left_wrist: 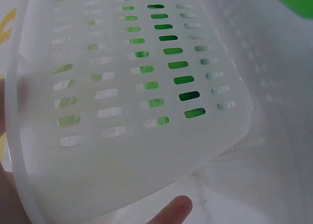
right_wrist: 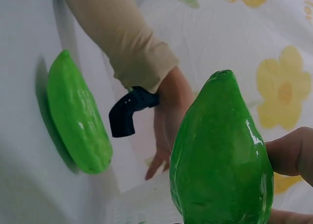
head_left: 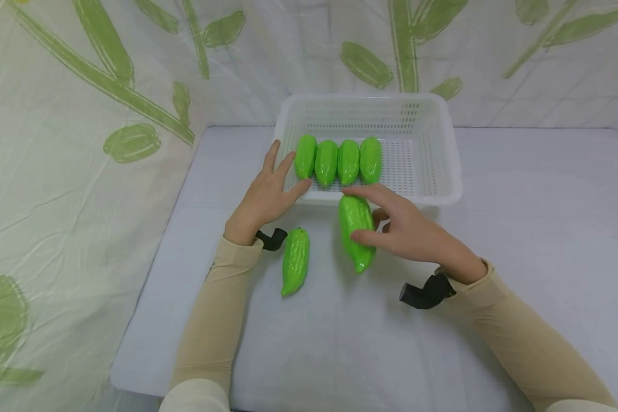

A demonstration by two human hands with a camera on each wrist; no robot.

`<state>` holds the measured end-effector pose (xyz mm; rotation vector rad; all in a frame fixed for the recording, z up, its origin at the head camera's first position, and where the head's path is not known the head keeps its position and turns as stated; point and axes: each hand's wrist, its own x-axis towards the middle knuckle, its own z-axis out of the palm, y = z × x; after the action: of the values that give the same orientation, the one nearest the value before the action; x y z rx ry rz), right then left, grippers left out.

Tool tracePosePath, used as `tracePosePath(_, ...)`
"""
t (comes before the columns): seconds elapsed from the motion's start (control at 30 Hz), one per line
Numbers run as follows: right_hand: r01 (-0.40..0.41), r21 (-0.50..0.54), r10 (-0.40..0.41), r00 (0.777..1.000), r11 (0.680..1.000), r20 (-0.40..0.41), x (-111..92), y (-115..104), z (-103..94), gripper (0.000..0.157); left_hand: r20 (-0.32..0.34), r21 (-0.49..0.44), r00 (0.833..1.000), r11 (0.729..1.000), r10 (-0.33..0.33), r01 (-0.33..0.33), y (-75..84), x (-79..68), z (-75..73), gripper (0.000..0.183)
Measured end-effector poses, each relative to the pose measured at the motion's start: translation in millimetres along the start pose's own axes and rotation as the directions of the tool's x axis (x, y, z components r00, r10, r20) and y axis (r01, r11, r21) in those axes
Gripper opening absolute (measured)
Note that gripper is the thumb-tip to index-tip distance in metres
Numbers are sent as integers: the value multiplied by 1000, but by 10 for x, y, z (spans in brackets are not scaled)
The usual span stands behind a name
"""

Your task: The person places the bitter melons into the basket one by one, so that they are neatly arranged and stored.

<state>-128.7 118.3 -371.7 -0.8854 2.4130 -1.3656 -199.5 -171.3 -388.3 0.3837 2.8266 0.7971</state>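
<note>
My right hand (head_left: 412,232) holds a shiny bright-green bitter gourd (head_left: 355,226) between thumb and fingers, just in front of the basket's front rim. Its tapered end points toward me, and it fills the lower middle of the right wrist view. At the left front corner of the white plastic basket (head_left: 449,166), my left hand (head_left: 265,197) has its fingers spread, with the thumb over the front rim. Inside the basket several like gourds (head_left: 327,163) lie side by side at the left. Another bitter gourd (head_left: 295,263) lies on the table beside my left wrist.
The white-covered table (head_left: 535,229) reaches back to a hanging cloth (head_left: 309,51) printed with green leaves. A black camera mount (head_left: 427,292) juts from my right wrist, and a similar mount (head_left: 272,239) sits at the left wrist, close to the loose gourd.
</note>
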Motion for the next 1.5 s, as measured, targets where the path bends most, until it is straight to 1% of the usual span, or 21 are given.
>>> tracePosePath(0.37, -105, -17, 105, 994, 994, -39, -12, 16, -172, 66, -2, 0, 1000, 1000, 6, -6, -30, 4, 11, 83)
tracePosePath(0.63, -141, -11, 140, 988, 990, -70, -13, 46, -249, 67, 3, 4, 1000, 1000, 4, -4, -26, 10, 16, 83)
tracePosePath(0.93, -133, -9, 131, 988, 991, -81, -15, 53, -282, 68, 17, 14, 1000, 1000, 0, -1, -19, 6, 8, 82)
tracePosePath(1.5, -160, -16, 158, 984, 987, -83, -30, 42, -313, 68, 39, 27, 999, 999, -23, 22, 19, -31, -21, 82)
